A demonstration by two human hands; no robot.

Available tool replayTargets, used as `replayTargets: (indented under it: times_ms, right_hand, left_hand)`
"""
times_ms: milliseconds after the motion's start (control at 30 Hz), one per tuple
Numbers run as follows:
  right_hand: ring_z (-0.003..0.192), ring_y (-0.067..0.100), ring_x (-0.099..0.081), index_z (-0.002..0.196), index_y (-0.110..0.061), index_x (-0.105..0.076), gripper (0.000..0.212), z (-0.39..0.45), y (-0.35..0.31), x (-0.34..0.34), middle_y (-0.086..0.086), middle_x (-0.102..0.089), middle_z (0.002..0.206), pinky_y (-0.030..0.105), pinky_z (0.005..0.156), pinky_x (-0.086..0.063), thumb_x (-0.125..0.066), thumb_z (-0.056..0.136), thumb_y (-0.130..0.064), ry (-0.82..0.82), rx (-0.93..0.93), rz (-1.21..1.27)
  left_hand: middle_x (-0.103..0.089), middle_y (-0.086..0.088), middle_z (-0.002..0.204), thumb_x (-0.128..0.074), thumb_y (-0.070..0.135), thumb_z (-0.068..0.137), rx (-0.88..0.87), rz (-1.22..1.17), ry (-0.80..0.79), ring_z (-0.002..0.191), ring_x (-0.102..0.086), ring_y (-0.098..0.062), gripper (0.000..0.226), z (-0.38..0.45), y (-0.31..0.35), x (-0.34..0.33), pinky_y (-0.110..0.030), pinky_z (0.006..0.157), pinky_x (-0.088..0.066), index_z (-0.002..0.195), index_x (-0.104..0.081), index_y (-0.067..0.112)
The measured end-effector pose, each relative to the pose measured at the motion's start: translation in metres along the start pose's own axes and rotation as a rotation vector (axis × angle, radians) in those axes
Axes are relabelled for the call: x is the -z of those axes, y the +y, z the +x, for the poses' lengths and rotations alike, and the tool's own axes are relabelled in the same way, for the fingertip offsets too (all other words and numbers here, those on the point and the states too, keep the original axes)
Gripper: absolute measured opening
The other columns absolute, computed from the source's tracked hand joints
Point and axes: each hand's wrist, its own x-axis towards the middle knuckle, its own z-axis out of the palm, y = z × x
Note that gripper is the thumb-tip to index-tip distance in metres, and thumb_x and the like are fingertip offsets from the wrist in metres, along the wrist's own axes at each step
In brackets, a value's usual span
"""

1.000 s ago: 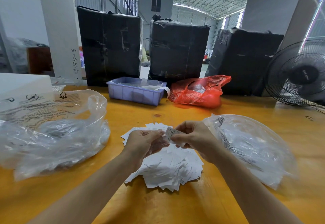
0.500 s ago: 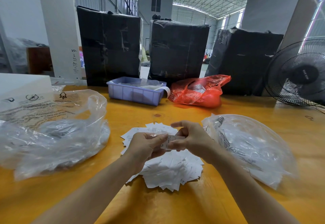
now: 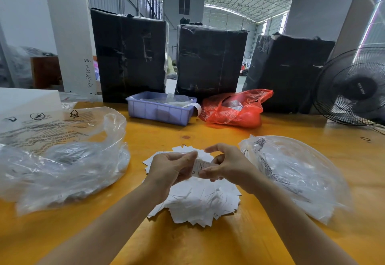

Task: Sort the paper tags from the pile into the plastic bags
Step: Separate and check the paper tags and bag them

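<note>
Across the yellow wooden table (image 3: 208, 244) the sorting layout ran left to right, with 2 clear plastic bags flanking the work. At the left lay the bigger, crumpled left bag (image 3: 62, 160), its printed flap turned up toward the far side; at the right lay the right bag (image 3: 291, 171), rounded and holding some white tags along its near edge. Between them, at the middle of the table, sat the pile of paper tags (image 3: 200, 204), a loose white heap still thick with pieces, so the task looked far from finished.

Just above the far half of that pile, both hands met over 1 tag. The left hand (image 3: 168, 169) had its fingers curled, the thumb stretched toward the tag's left end, and seemed to pinch it there, though the contact itself was partly hidden. The right hand (image 3: 227, 167) pinched the tag's right end with its lower fingers, its forefinger arched free above.

Smallest was the held tag (image 3: 200, 166) itself, a narrow strip whose long axis ran left to right between the 2 hands, printed face toward the camera, with what looked like a size mark at its near end. It hung closer to the right bag, whose edge lay just beside the right hand, while the left bag stood well apart. Which bag it belonged in probably turned on that mark.
</note>
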Motion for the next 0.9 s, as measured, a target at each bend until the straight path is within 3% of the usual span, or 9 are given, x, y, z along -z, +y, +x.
replayTargets:
  times_ms: [233, 367, 500, 567, 633, 733, 833, 900]
  right_hand:
    - [0.056, 0.013, -0.063, 0.127, -0.011, -0.046, 0.073, -0.001, -0.003, -0.001, 0.003, -0.064, 0.063, 0.026, 0.055, -0.045, -0.085, 0.065, -0.007, -0.051, 0.041, -0.02]
    - [0.056, 0.012, -0.064, 0.13, -0.013, -0.043, 0.077, -0.001, -0.004, -0.004, 0.005, -0.064, 0.066, 0.028, 0.059, -0.051, -0.084, 0.065, -0.006, -0.016, 0.112, -0.059]
    - [0.058, 0.012, -0.063, 0.132, -0.01, -0.041, 0.075, -0.003, -0.005, -0.008, 0.007, -0.063, 0.068, 0.03, 0.062, -0.054, -0.081, 0.069, -0.004, 0.018, 0.202, -0.141]
    - [0.069, 0.017, -0.064, 0.133, -0.01, -0.04, 0.075, -0.003, -0.007, -0.01, 0.008, -0.063, 0.077, 0.031, 0.068, -0.056, -0.081, 0.07, -0.008, 0.069, 0.232, -0.175]
    - [0.075, 0.014, -0.063, 0.131, -0.016, -0.038, 0.077, -0.005, -0.009, -0.012, 0.005, -0.061, 0.091, 0.023, 0.068, -0.055, -0.083, 0.069, -0.019, 0.109, 0.225, -0.134]
    - [0.08, 0.016, -0.067, 0.119, -0.024, -0.044, 0.062, -0.007, -0.011, -0.021, 0.013, -0.064, 0.102, 0.028, 0.073, -0.057, -0.081, 0.07, -0.014, 0.049, 0.185, 0.123]
    - [0.077, 0.023, -0.067, 0.113, -0.02, -0.052, 0.045, -0.006, -0.011, -0.029, 0.021, -0.067, 0.096, 0.033, 0.072, -0.058, -0.072, 0.079, 0.001, 0.099, 0.214, 0.258]
    - [0.07, 0.02, -0.065, 0.111, -0.018, -0.056, 0.038, -0.005, -0.011, -0.026, 0.017, -0.068, 0.085, 0.026, 0.067, -0.057, -0.067, 0.082, 0.003, 0.145, 0.234, 0.24]
  left_hand:
    - [-0.074, -0.017, 0.087, -0.07, 0.013, 0.077, -0.038, -0.008, -0.032, 0.079, -0.07, -0.025, 0.017, 0.0, -0.001, 0.0, -0.029, 0.071, -0.059, 0.088, -0.074, 0.001]
    - [-0.073, -0.015, 0.084, -0.071, 0.01, 0.079, 0.016, 0.014, -0.045, 0.074, -0.068, -0.021, 0.011, -0.001, -0.003, 0.0, -0.024, 0.062, -0.056, 0.088, -0.074, 0.005]
    - [-0.073, -0.013, 0.08, -0.071, 0.013, 0.079, 0.077, 0.006, -0.075, 0.069, -0.07, -0.016, 0.02, -0.006, -0.007, -0.003, -0.019, 0.055, -0.052, 0.096, -0.073, 0.002]
    - [-0.074, -0.01, 0.082, -0.071, 0.015, 0.077, 0.095, -0.074, -0.059, 0.073, -0.07, -0.015, 0.024, -0.006, -0.006, -0.005, -0.021, 0.058, -0.052, 0.099, -0.072, 0.005]
    - [-0.074, -0.008, 0.091, -0.072, 0.021, 0.074, 0.113, -0.192, -0.006, 0.084, -0.068, -0.019, 0.028, -0.004, -0.003, -0.007, -0.026, 0.066, -0.049, 0.1, -0.072, 0.011]
    - [-0.072, -0.006, 0.093, -0.073, 0.025, 0.065, 0.123, -0.365, 0.049, 0.088, -0.063, -0.02, 0.034, -0.001, -0.001, -0.008, -0.027, 0.072, -0.045, 0.098, -0.071, 0.016]
    - [-0.071, -0.005, 0.098, -0.072, 0.023, 0.072, 0.138, -0.375, 0.031, 0.093, -0.061, -0.022, 0.027, 0.0, -0.003, -0.007, -0.028, 0.073, -0.042, 0.098, -0.07, 0.017]
    - [-0.071, -0.004, 0.095, -0.072, 0.02, 0.078, 0.129, -0.304, 0.032, 0.093, -0.062, -0.02, 0.02, 0.001, -0.004, -0.007, -0.027, 0.07, -0.041, 0.097, -0.07, 0.015]
